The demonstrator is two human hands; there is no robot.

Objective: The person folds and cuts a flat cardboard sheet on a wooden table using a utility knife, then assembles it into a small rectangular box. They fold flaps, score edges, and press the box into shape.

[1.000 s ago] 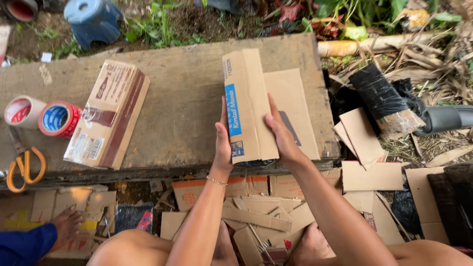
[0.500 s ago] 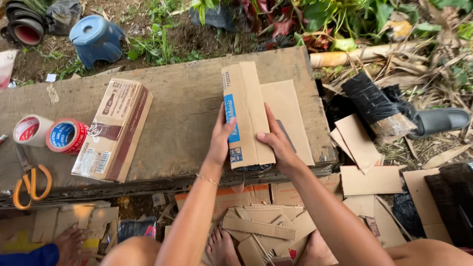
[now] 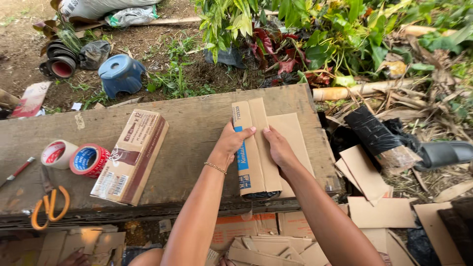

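A folded brown cardboard piece with a blue printed strip lies on the wooden table, right of centre, on top of a plain cardboard sheet. My left hand presses on its left side, thumb across the blue strip. My right hand presses flat on its right side, beside the fold. A thin bracelet circles my left wrist. The near end of the folded piece reaches the table's front edge.
A folded cardboard box lies left of centre. Two tape rolls, orange-handled scissors and a red pen sit at the left end. Cardboard scraps litter the ground. A blue stool stands beyond the table.
The folded cardboard went from held tilted up to lying flat on the table. Both hands moved onto its top and press it down. The camera view tilted up.
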